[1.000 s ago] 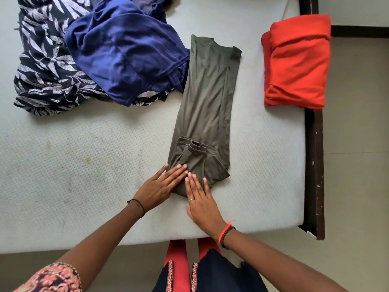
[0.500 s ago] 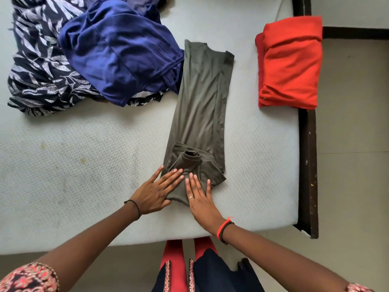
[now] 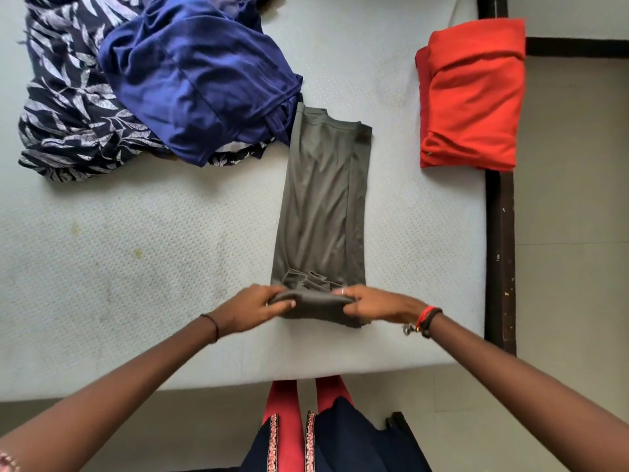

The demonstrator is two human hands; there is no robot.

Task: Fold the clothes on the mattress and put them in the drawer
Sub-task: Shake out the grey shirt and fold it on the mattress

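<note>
At lower centre, pinching olive garment [image 3: 320, 199] in left hand [image 3: 253, 308] and right hand [image 3: 377, 306]; liable to skew if lifted unevenly.

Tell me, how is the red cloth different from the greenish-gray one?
The red garment is folded into a compact bundle; the olive garment is a long strip, folded only at its near end. The red garment lies untouched at the right edge of the mattress; the left hand and right hand grip the olive garment. Both lie on the mattress.

Clothes on a mattress [image 3: 136, 250]
Centre: olive shirt [image 3: 320, 199] folded lengthwise. Upper right: red cloth [image 3: 473, 97], folded. Upper left: blue top [image 3: 197, 83], crumpled.
</note>
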